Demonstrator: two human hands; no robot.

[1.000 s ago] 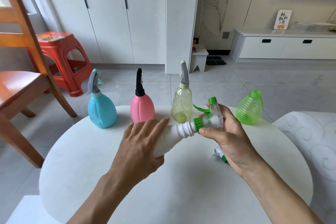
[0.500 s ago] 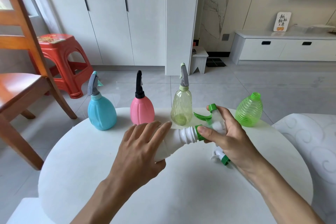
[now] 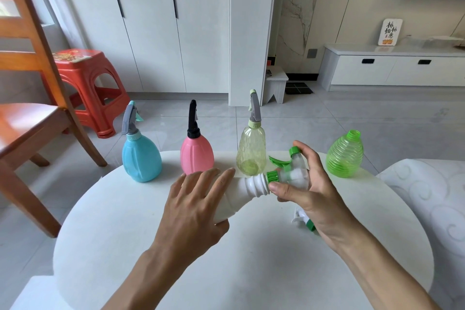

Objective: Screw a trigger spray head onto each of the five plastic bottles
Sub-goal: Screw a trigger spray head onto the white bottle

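A white bottle (image 3: pixel 247 187) lies tilted above the round white table (image 3: pixel 251 272), neck pointing right. My left hand (image 3: pixel 193 209) wraps its body. My right hand (image 3: pixel 309 189) grips a clear trigger spray head (image 3: pixel 292 171) with a green collar set on the bottle's neck. Along the far edge stand a blue bottle (image 3: pixel 141 158), a pink bottle (image 3: pixel 196 153) and a pale yellow bottle (image 3: pixel 251 153), each with a spray head on. A green ribbed bottle (image 3: pixel 345 156) stands at the right with an open neck. Another white and green spray head (image 3: pixel 303 220) lies under my right hand, partly hidden.
A wooden chair (image 3: pixel 27 118) stands at the left beside a red plastic stool (image 3: pixel 88 88). A white patterned cushion (image 3: pixel 432 204) sits close to the table's right edge. White cabinets (image 3: pixel 151 33) line the far wall.
The view has tipped slightly. My right hand's fingers have shifted around the green collar on the white bottle's neck. My left hand still holds the bottle in the same place.
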